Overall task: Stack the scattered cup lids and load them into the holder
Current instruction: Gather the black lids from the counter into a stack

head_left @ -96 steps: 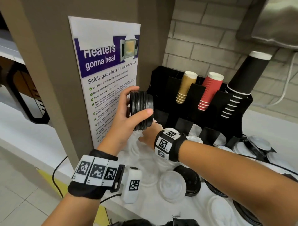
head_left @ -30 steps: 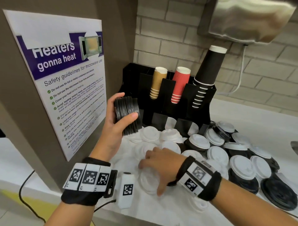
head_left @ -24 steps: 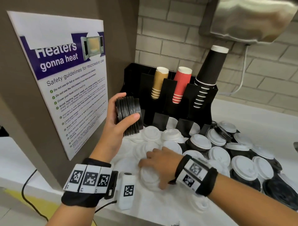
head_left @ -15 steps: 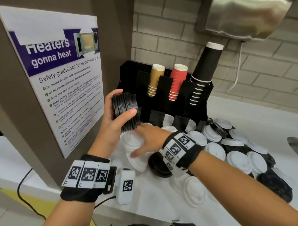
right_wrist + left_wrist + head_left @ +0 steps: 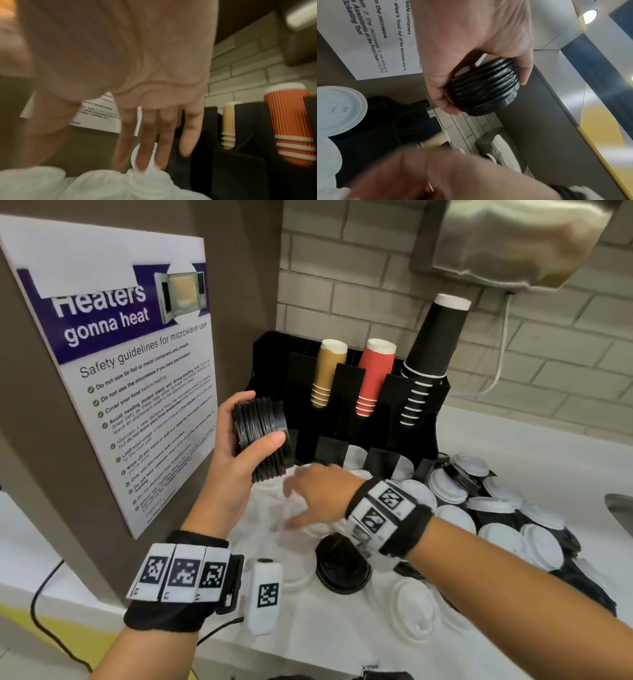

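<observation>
While the left hand [image 5: 236,460] keeps its stack of black lids [image 5: 262,436] raised, the right hand [image 5: 318,496] has swept left.
Its fingers [image 5: 145,148], straight and holding nothing, reach white lids [image 5: 503,537] on the worktop [image 5: 342,642] before the holder [image 5: 394,412]; more gathering comes before loading.

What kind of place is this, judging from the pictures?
Probably an office or canteen drinks corner: a microwave safety poster, a cup holder with paper cups, and loose lids on a counter.

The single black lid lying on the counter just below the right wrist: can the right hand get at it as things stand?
Probably yes. The black lid lies uncovered, nothing on top, and the right hand is open over white lids just beyond it.
</observation>
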A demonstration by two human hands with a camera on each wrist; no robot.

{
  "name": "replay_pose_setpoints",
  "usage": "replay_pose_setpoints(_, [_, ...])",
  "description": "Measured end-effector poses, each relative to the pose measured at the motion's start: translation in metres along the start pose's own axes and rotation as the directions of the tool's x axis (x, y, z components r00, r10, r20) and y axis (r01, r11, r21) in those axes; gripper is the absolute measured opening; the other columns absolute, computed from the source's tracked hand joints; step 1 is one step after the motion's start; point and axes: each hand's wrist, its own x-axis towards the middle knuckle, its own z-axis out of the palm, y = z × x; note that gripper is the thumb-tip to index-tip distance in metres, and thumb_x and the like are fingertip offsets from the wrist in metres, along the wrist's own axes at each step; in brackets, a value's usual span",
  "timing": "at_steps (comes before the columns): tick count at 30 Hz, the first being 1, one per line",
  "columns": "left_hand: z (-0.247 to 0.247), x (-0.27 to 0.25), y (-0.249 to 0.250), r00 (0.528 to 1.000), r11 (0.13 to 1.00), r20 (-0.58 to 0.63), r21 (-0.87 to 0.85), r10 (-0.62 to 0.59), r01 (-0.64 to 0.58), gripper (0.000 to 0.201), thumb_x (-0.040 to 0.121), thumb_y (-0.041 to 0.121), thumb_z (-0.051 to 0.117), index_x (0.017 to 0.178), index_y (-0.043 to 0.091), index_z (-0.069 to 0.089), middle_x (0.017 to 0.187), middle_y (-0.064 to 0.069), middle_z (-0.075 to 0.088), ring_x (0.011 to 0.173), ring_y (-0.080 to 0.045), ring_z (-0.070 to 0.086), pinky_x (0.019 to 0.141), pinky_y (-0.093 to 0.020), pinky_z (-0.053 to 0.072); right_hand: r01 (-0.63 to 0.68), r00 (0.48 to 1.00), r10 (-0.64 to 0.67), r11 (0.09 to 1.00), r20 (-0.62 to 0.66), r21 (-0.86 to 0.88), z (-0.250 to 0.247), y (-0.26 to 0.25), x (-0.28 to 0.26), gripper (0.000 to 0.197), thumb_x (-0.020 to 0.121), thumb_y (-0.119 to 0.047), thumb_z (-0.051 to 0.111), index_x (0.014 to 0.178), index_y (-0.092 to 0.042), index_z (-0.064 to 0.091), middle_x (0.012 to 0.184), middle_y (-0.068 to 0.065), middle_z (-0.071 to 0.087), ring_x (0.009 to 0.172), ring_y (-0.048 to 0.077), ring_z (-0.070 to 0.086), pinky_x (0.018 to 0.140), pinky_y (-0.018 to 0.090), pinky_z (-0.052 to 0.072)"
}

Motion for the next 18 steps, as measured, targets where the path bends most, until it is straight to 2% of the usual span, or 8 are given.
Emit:
replay_pose_setpoints(2, [0.000,0.001,-0.002,1.000,1.000,0.003,-0.005,-0.014,0.014,0.065,0.065,0.034,0.074,0.125,0.033,0.048,0.108,0.002,0.059,0.100,-0.018,0.060,0.074,-0.032,0.053,0.040,0.990,-0.028,0.995,0.139,-0.087,0.009,0.008,-0.017,0.077,0.066,-0.061,0.075,0.124,-0.020,0.045,0.114,0.002,0.055,0.104,0.023,0.054,0.075,0.033,0.039])
replay_pose_setpoints(3, [0.000,0.001,-0.003,1.000,1.000,0.005,-0.007,-0.018,0.018,0.066,0.064,0.034,0.074,0.125,0.032,0.048,0.109,0.001,0.059,0.101,-0.019,0.060,0.075,-0.031,0.053,0.045,0.985,-0.016,0.986,0.174,-0.159,0.017,0.009,-0.024,0.084,0.062,-0.059,0.079,0.126,-0.019,0.042,0.114,0.002,0.054,0.104,0.023,0.053,0.075,0.033,0.038])
replay_pose_setpoints(6, [0.002,0.003,-0.005,0.999,1.000,0.019,-0.002,-0.026,0.026,0.067,0.065,0.035,0.074,0.127,0.032,0.047,0.114,-0.002,0.057,0.104,-0.020,0.059,0.078,-0.033,0.053,0.062,0.975,0.015,0.938,0.220,-0.340,0.043,0.007,-0.033,0.102,0.061,-0.047,0.085,0.138,-0.020,0.025,0.124,0.005,0.048,0.113,0.025,0.045,0.088,0.037,0.037])
replay_pose_setpoints(9, [0.004,0.005,-0.007,0.999,1.000,0.029,0.002,-0.029,0.029,0.066,0.065,0.035,0.074,0.126,0.033,0.048,0.115,0.000,0.057,0.105,-0.019,0.059,0.080,-0.033,0.052,0.079,0.979,0.002,0.920,0.205,-0.385,0.050,0.008,-0.036,0.101,0.064,-0.038,0.083,0.140,-0.019,0.021,0.129,0.007,0.047,0.116,0.027,0.042,0.093,0.040,0.034])
replay_pose_setpoints(14, [0.006,0.007,-0.012,0.998,0.999,0.033,-0.002,-0.044,0.044,0.068,0.064,0.035,0.074,0.127,0.031,0.048,0.110,0.005,0.060,0.103,-0.017,0.061,0.079,-0.032,0.053,0.099,0.984,-0.058,0.964,0.167,-0.248,0.041,0.016,-0.043,0.091,0.064,-0.042,0.081,0.135,-0.024,0.027,0.124,0.006,0.044,0.112,0.026,0.039,0.086,0.037,0.029])
replay_pose_setpoints(16, [0.004,0.008,-0.014,0.998,0.999,0.030,-0.003,-0.050,0.051,0.068,0.064,0.035,0.075,0.127,0.031,0.048,0.110,0.004,0.060,0.102,-0.017,0.061,0.078,-0.030,0.053,0.080,0.986,-0.064,0.991,0.153,-0.103,0.031,0.025,-0.046,0.084,0.064,-0.039,0.080,0.130,-0.030,0.029,0.121,0.002,0.042,0.111,0.025,0.037,0.087,0.036,0.031])
replay_pose_setpoints(18, [0.004,0.008,-0.017,0.998,0.998,0.024,-0.005,-0.059,0.059,0.070,0.063,0.035,0.076,0.127,0.031,0.048,0.111,0.002,0.059,0.099,-0.015,0.061,0.074,-0.028,0.054,0.022,0.988,-0.039,0.993,0.151,0.113,0.019,0.036,-0.048,0.078,0.064,-0.036,0.079,0.125,-0.036,0.030,0.119,-0.002,0.041,0.111,0.023,0.037,0.093,0.041,0.040])
